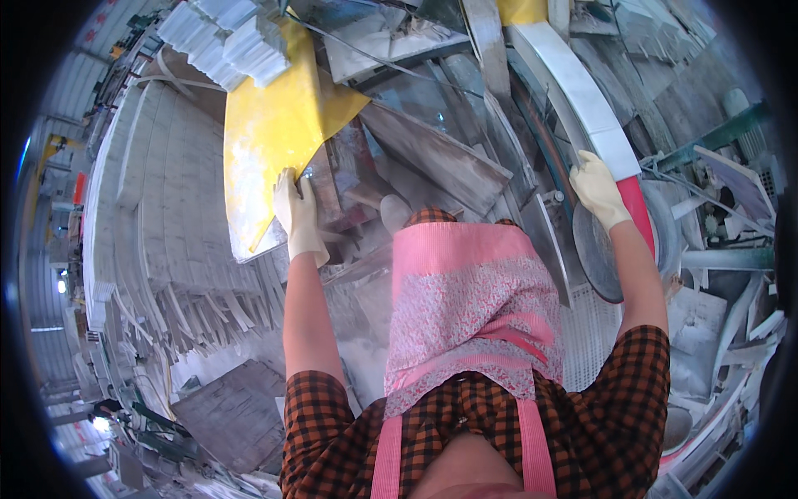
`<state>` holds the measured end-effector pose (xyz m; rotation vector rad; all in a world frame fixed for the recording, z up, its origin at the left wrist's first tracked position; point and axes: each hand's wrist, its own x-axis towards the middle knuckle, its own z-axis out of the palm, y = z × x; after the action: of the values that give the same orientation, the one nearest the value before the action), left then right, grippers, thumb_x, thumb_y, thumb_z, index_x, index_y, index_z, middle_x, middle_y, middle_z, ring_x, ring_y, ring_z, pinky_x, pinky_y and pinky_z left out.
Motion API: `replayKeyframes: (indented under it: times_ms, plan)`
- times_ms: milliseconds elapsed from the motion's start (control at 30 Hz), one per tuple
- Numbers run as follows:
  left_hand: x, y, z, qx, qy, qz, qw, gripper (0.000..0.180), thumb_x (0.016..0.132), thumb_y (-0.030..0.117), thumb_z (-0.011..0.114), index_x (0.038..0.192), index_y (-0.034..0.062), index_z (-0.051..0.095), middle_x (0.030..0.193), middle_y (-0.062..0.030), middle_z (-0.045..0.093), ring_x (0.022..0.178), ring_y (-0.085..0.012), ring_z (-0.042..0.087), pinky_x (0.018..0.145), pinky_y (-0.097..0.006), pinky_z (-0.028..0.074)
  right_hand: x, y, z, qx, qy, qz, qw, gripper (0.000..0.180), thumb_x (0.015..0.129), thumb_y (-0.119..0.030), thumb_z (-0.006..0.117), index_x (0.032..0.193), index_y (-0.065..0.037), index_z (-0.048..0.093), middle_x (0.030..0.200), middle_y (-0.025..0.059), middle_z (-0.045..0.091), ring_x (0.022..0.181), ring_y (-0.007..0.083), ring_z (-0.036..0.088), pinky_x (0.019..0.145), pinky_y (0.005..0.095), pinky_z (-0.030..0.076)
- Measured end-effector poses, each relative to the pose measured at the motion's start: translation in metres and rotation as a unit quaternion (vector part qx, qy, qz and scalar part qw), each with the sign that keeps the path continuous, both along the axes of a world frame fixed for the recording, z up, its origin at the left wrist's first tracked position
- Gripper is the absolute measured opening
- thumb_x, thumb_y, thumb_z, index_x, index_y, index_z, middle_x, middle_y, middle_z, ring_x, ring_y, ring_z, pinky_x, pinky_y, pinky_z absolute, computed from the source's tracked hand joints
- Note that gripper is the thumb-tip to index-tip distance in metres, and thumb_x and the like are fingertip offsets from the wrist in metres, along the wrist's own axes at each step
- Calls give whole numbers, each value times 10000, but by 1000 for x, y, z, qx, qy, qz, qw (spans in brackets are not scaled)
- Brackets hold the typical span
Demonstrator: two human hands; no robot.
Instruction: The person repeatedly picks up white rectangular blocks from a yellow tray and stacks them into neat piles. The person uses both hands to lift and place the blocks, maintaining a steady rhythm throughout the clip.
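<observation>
In the head view, our gloved left hand (297, 218) rests with fingers extended at the yellow sheet's (270, 125) edge. Our right hand (597, 191) curls beside the white strip (579, 87) above the red belt (636, 208); we cannot tell whether it grips. Tile stacks (253, 50) top the sheet; a grimy board (440, 154) lies between our hands; pale slabs (179, 183) crowd our left.

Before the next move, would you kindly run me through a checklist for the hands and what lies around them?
1. Left hand and right hand gloved: ok.
2. Left hand at the edge of the yellow sheet: ok.
3. Right hand gripping the white strip: cannot tell; its fingers curl at the edge.
4. Right forearm clear of the grey disc: cannot tell; they overlap in this view.
5. Grey disc stopped: cannot tell from one picture.
6. Sleeves back from the hands: ok.
</observation>
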<state>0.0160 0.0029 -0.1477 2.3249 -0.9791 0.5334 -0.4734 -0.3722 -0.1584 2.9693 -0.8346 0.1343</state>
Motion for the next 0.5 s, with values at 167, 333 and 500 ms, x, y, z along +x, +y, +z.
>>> replayKeyframes:
  times_ms: [167, 333, 500]
  plan:
    - [-4, 0, 2, 2, 11, 13, 1000, 371, 933, 158, 632, 1239, -51, 655, 1288, -259, 660, 1262, -418, 582, 1113, -470, 430, 2, -2, -1, -2, 45, -12, 999, 294, 898, -45, 524, 947, 201, 678, 929, 310, 706, 1092, 396, 660, 1126, 434, 444]
    - [-6, -1, 4, 1, 4, 11, 1000, 360, 928, 140, 634, 1227, -58, 654, 1286, -259, 661, 1259, -429, 580, 1108, -476, 434, 0, -5, -8, 42, -29, -28, 998, 292, 890, -38, 512, 795, 179, 684, 803, 294, 692, 1013, 391, 680, 1145, 421, 438]
    - [-5, -1, 3, -2, -5, 11, 1000, 342, 926, 136, 638, 1213, -49, 658, 1285, -254, 663, 1254, -429, 583, 1102, -481, 437, 0, -7, -18, -1, 10, -20, 1000, 303, 890, -40, 511, 777, 177, 689, 809, 292, 700, 1044, 384, 680, 1161, 406, 432]
